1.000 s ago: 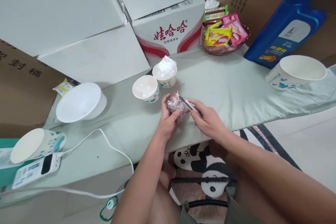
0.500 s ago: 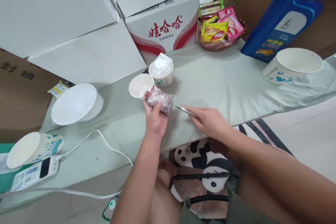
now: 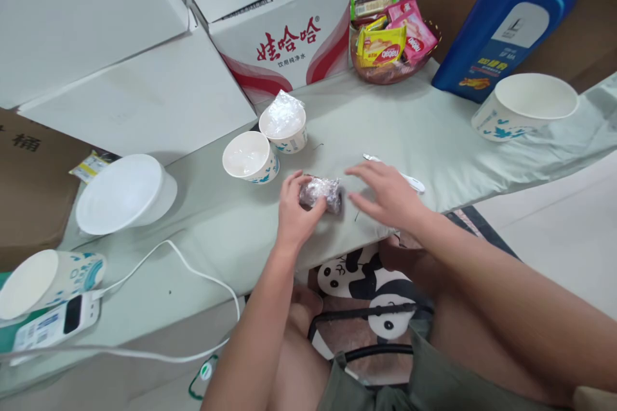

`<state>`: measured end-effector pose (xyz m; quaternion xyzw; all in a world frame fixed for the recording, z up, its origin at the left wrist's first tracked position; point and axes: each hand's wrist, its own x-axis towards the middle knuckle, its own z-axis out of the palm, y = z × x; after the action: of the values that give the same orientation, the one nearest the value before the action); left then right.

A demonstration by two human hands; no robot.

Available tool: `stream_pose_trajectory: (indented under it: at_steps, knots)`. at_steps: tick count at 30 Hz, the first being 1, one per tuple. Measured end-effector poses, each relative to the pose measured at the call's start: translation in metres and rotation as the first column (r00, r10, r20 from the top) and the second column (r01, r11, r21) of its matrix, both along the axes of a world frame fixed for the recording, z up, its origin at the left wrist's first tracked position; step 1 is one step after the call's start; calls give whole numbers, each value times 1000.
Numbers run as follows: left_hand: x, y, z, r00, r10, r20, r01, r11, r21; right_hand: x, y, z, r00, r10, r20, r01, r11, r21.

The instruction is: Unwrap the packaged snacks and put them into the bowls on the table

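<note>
Over the pale green, cloth-covered surface [image 3: 207,231], the right hand [image 3: 383,192] spreads its grip, empty; the left hand [image 3: 296,215] has its grip clamped on a small, dark, film-wrapped oblong block [image 3: 324,189] near the front edge. Probably light, firmish, slippery: best held by its long sides. Glare obscures its contents; the right hand hides the middle of a slim white cutter [image 3: 415,184].
</note>
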<state>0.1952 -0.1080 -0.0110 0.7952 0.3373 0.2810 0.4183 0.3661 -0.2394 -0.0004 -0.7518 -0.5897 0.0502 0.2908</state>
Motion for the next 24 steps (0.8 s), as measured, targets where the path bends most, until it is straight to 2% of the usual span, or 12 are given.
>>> stream_pose_trajectory:
  at_steps: [2,4,7,12,16,19,24]
  knots:
    - [-1,3,-1,997,-70,-39,71,997,17,-19,8,-2,992,118,-49,-119,993,-12]
    - [-3,5,-1,993,-95,-70,98,995,35,-30,15,-5,986,156,-51,-158,987,-40]
    - [-9,7,-2,985,-125,-120,139,984,111,-29,20,-10,983,166,-73,-170,984,-47]
    - [-18,9,-4,949,-267,-165,297,933,201,-15,11,-13,977,125,-171,-131,991,-20]
    - [-18,10,-6,950,-274,-149,300,934,195,-13,7,-12,979,118,-165,-111,993,47]
    - [-17,10,-7,948,-288,-137,310,933,183,-15,12,-11,972,192,-134,-176,977,118]
    - [-17,9,-7,943,-292,-158,315,937,152,-18,22,-11,949,265,-168,-260,964,48]
